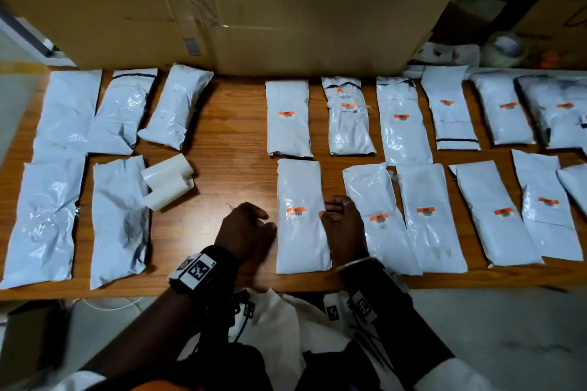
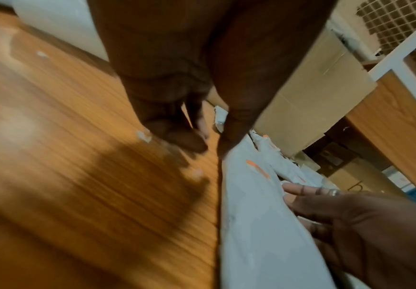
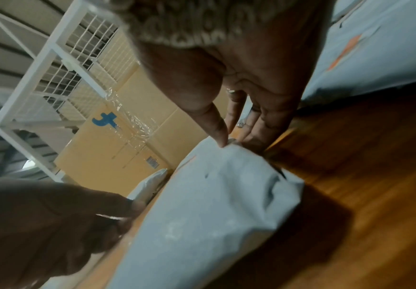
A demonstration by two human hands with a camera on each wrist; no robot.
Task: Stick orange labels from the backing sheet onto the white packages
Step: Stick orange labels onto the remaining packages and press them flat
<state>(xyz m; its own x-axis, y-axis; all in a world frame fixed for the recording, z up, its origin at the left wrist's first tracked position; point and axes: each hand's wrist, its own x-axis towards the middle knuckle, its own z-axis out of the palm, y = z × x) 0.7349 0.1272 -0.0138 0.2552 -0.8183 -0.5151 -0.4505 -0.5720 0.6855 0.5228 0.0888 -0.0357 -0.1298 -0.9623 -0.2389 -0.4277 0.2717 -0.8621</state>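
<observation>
Head view, lower centre: my left hand [image 1: 246, 228] and right hand [image 1: 341, 225], both loose and empty, flank the labelled white package [image 1: 300, 241], likely soft, slippery film, best gripped by its long edges.

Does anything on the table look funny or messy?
A little. The curled backing sheet lies loose among the unlabelled packages on the left, and one back-row package carries two orange labels, where its neighbours show one.
</observation>
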